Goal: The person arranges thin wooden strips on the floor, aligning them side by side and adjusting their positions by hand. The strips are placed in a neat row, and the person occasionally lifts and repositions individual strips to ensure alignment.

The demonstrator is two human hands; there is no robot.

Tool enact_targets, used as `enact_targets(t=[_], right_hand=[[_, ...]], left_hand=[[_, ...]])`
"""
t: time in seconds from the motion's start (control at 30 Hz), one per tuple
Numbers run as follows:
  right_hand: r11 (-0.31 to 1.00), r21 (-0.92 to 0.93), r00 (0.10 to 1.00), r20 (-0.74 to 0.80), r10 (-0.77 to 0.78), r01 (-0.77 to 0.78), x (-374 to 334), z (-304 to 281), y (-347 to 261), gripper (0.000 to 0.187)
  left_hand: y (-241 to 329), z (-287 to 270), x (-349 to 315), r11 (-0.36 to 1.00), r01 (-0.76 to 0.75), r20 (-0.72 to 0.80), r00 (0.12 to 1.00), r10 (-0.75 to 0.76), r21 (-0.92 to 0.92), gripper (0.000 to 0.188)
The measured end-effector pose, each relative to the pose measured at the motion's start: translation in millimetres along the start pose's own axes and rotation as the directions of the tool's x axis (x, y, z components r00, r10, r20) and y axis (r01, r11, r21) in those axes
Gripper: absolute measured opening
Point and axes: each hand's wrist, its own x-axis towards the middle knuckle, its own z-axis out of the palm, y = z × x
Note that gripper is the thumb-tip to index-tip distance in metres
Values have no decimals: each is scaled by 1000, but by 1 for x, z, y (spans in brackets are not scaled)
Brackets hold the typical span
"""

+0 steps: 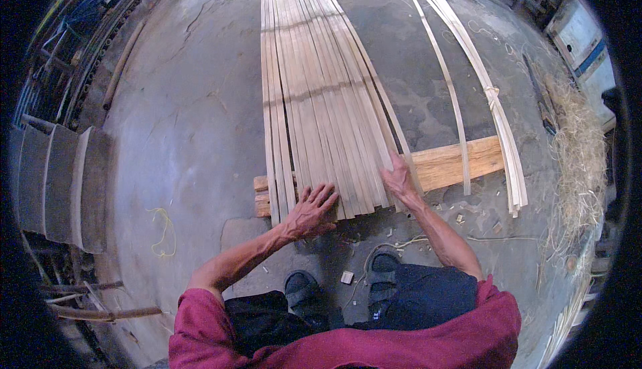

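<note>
A row of long, pale bamboo strips [311,68] lies side by side, running away from me, with darker bands crossing it. The near ends rest on a wooden plank [458,163] and stand slightly uneven. My left hand [311,210] lies over the near ends at the left, fingers apart and holding nothing. At the row's right edge, my right hand [399,178] pinches a strip between thumb and fingers; its fingertips are partly hidden. Narrow gaps separate the outer strips from the rest on both sides.
A single strip [449,88] and a tied bundle of strips [496,101] cross the plank's right part. Shavings [575,148] pile along the right side. Curved grey sheets [63,181] stand at left. Small offcuts [347,277] lie near my feet.
</note>
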Motion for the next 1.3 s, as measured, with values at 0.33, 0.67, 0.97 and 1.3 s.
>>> enact_targets(t=[0.33,0.67,0.97,1.3], right_hand=[[982,180,997,-66,-45,56,-89,8,-72,53],[937,334,975,152,-160,102,-147,41,-94,58],[774,542,849,529,-11,-328,-148,45,-101,55],[805,506,589,767,-255,-310,-145,27,-128,71]], left_hand=[[-33,-48,51,129,144,47,826,-562,-981,58],[-43,-130,73,-213,-365,-177,786,-593,-907,39],[-59,-123,29,-103,-279,-99,625,-774,-955,24],[-95,-66,0,-502,-424,209,570,-795,-754,21]])
